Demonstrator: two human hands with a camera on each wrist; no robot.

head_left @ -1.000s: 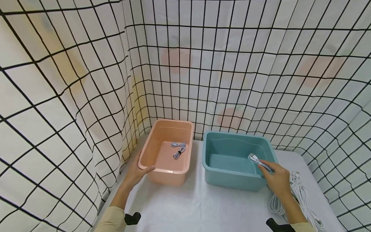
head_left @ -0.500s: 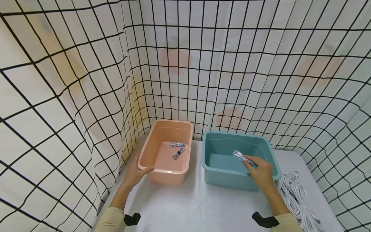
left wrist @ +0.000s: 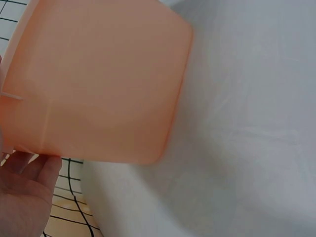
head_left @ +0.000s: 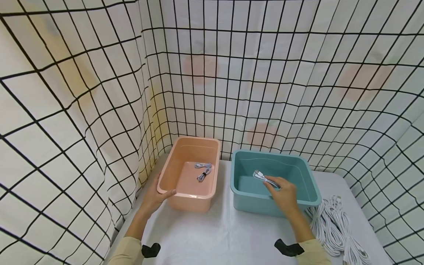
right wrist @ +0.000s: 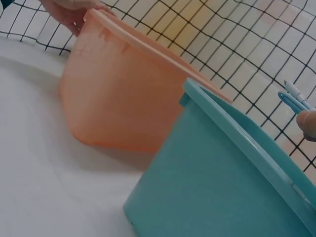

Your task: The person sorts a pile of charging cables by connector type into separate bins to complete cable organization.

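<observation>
My right hand (head_left: 285, 195) pinches a coiled white USB cable (head_left: 260, 176) over the teal bin (head_left: 255, 202), its plug end pointing left and forward. In the right wrist view, the thumb and the cable's end (right wrist: 296, 98) show above the bin's rim. To the left, an orange bin (head_left: 190, 204) has its near left corner in my left hand (head_left: 153, 197), the thumb over the rim and the fingers along the outer side. Two coiled cables lie inside it: a pale one (head_left: 203, 165) and one with a dark tie (head_left: 204, 175).
A pile of white cables (head_left: 334, 228) lies on the white-covered table (head_left: 212, 235) right of the teal bin. Black netting (head_left: 238, 92) over pale sheets encloses the left, back and right sides. A narrow gap separates the two bins.
My right hand has moved left across the teal bin, carrying the coiled cable from its right side toward its middle. The left hand and the orange bin have stayed in place.
</observation>
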